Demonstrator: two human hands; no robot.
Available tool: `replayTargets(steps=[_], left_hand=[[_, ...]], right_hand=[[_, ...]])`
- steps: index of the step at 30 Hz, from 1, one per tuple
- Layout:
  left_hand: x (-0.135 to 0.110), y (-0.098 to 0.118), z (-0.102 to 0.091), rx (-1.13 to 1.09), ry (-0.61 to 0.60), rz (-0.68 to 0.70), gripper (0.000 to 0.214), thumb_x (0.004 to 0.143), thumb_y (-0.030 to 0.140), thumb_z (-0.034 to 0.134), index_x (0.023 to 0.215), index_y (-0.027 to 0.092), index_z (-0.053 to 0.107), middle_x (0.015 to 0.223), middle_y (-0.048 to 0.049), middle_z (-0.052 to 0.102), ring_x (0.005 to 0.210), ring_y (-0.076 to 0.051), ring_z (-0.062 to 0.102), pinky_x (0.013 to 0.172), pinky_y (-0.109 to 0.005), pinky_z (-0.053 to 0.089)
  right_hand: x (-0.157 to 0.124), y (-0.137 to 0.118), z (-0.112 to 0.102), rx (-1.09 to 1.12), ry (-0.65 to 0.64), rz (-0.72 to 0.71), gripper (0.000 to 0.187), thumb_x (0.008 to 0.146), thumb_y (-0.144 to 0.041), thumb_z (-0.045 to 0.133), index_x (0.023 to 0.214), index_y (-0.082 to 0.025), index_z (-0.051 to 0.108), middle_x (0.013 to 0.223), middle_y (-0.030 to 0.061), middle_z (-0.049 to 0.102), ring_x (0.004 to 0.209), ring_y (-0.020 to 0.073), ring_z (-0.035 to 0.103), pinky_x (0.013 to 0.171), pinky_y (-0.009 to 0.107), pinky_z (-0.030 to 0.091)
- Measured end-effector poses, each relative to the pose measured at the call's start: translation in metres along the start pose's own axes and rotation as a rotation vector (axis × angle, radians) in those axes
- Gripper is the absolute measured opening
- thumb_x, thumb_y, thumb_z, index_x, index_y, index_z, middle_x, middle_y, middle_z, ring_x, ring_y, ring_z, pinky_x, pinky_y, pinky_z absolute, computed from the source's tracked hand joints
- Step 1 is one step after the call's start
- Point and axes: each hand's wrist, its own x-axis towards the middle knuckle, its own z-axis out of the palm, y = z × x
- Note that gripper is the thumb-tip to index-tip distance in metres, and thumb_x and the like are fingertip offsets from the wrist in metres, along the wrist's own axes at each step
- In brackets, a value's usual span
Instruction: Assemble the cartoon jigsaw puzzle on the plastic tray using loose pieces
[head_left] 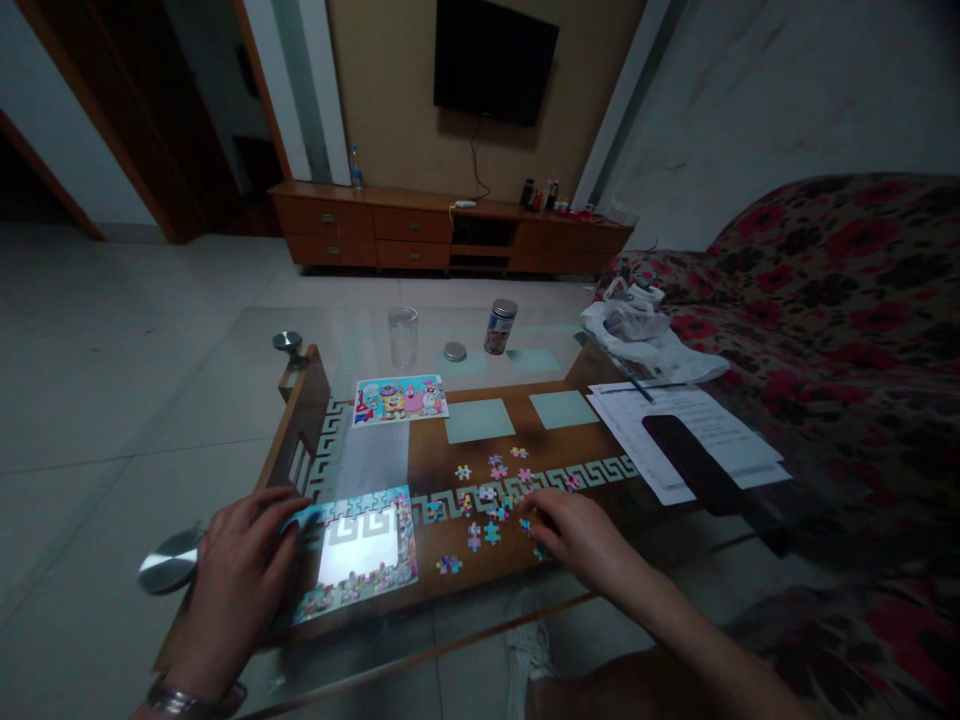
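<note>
A partly assembled jigsaw puzzle [409, 530] lies on the glass table; its border pieces surround a bare pale middle. My left hand [244, 550] rests at its left edge, fingers extended and slightly bent, holding nothing. Loose puzzle pieces [491, 532] are scattered to the right of the puzzle. Over their right side is my right hand [574, 530], its fingers curled down and thumb and fingertips close together at a piece, partly hidden by the hand. Behind the puzzle lies a picture card [401, 400] with cartoon figures.
A clear glass [403, 338], a round metal lid [454, 351] and a printed tin [500, 327] stand farther back. To the right are papers [682, 435], a dark phone [690, 460] and a white plastic bag [645, 335]. A flowered sofa [847, 260] borders the right side.
</note>
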Motion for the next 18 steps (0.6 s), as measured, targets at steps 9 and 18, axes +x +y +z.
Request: replayTargets(steps=[9, 18], left_hand=[[-0.001, 0.003, -0.001, -0.003, -0.019, -0.075, 0.029, 0.087, 0.037, 0.041, 0.099, 0.021, 0.062, 0.109, -0.0092, 0.058, 0.102, -0.029, 0.050, 0.090, -0.050, 0.040], [-0.001, 0.006, -0.004, -0.017, -0.020, -0.099, 0.030, 0.087, 0.037, 0.040, 0.099, 0.021, 0.063, 0.110, -0.0097, 0.058, 0.103, -0.030, 0.050, 0.091, -0.050, 0.040]], right_hand=[[0.002, -0.025, 0.018, -0.004, 0.054, -0.188, 0.026, 0.076, -0.003, 0.060, 0.097, -0.019, 0.064, 0.096, 0.0057, 0.063, 0.089, 0.0188, 0.058, 0.075, 0.031, 0.045], [0.003, -0.034, 0.030, -0.120, 0.045, -0.113, 0.020, 0.077, -0.004, 0.060, 0.092, -0.017, 0.063, 0.095, 0.0066, 0.065, 0.090, 0.0215, 0.060, 0.076, 0.033, 0.045]])
